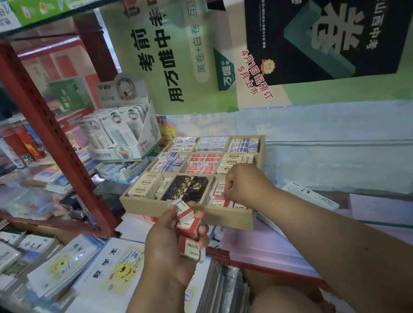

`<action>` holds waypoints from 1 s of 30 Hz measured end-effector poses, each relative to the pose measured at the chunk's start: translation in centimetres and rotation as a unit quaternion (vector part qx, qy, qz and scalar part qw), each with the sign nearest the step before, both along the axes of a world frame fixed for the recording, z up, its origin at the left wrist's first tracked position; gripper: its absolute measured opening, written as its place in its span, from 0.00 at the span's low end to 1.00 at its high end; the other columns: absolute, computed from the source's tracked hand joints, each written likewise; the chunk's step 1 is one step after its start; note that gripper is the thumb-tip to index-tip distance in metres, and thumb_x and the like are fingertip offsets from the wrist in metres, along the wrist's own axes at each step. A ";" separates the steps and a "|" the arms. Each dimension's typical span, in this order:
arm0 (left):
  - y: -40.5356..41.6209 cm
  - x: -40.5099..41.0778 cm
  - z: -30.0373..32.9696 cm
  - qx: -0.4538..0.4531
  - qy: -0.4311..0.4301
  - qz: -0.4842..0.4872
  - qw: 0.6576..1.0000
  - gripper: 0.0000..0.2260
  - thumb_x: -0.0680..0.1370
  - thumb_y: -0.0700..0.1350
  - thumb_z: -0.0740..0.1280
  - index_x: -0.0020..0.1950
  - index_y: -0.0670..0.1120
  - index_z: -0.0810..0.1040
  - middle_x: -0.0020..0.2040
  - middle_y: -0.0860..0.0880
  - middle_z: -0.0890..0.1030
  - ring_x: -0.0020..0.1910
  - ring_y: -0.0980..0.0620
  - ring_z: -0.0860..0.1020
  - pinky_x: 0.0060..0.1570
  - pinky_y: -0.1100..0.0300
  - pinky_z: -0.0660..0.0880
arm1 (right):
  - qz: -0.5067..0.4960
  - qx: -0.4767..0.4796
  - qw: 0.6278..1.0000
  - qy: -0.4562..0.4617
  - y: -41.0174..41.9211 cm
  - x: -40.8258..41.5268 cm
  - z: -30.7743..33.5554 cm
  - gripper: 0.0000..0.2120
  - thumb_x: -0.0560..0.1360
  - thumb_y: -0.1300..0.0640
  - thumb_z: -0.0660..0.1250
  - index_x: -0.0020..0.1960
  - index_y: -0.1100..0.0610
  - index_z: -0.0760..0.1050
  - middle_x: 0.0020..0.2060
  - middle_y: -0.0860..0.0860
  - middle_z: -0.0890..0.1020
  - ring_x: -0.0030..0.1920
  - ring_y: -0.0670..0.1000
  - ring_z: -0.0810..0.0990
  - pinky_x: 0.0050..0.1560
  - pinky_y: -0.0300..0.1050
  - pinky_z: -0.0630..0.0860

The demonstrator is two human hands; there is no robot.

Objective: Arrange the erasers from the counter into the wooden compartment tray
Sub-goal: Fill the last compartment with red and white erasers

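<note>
the left hand (169,240) grips a stack of red-and-white erasers (189,229), thumb and fingers curled round them, just short of the near wall of the tray (226,217). the stack runs roughly toward the tray, its top eraser nearest the wall. the right hand (245,185) is the nearer one to the slot being filled: it hangs over the tray's near-right compartment (218,195), knuckles up, fingers curled down and in. whether they pinch an eraser cannot be told, since the fingertips are hidden under the hand. red-and-white erasers already lie in that compartment, directly below and just left of the right fingers. the likely next move is a short one, the right hand reaching back and left to take the top eraser off the stack. the forearm comes in low from the right, wrist bent down.
</note>
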State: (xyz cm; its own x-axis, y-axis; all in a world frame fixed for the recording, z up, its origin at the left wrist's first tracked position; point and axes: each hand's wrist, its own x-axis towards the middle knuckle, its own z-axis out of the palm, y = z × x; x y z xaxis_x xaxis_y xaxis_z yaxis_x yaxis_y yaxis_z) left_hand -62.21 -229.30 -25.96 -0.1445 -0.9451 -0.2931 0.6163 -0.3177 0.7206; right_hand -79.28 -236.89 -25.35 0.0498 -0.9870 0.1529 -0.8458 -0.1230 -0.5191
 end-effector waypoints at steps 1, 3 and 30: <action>-0.1 -0.1 -0.2 0.000 -0.001 -0.002 1.000 0.14 0.82 0.48 0.56 0.54 0.39 0.75 0.36 0.42 0.77 0.26 0.48 0.70 0.22 0.62 0.67 | -0.004 0.000 1.000 -0.002 -0.1 0.0 -0.2 0.07 0.69 0.60 0.72 0.36 0.63 0.80 0.38 0.57 0.83 0.43 0.55 0.81 0.45 0.48 0.79; -0.3 -0.3 -0.7 -0.002 -0.014 0.003 1.000 0.14 0.82 0.49 0.59 0.58 0.39 0.73 0.36 0.42 0.77 0.26 0.47 0.70 0.22 0.62 0.66 | -0.006 0.007 1.000 -0.008 -0.2 0.0 -0.2 0.06 0.69 0.60 0.73 0.38 0.64 0.81 0.39 0.57 0.83 0.43 0.54 0.81 0.46 0.48 0.79; 0.9 -2.6 1.4 -0.019 -0.114 -0.058 0.992 0.11 0.78 0.44 0.62 0.53 0.41 0.81 0.35 0.43 0.75 0.28 0.46 0.72 0.23 0.63 0.65 | 0.054 -0.062 0.985 -0.154 6.7 -0.3 3.8 0.17 0.70 0.54 0.75 0.58 0.55 0.80 0.37 0.40 0.75 0.38 0.41 0.74 0.43 0.39 0.74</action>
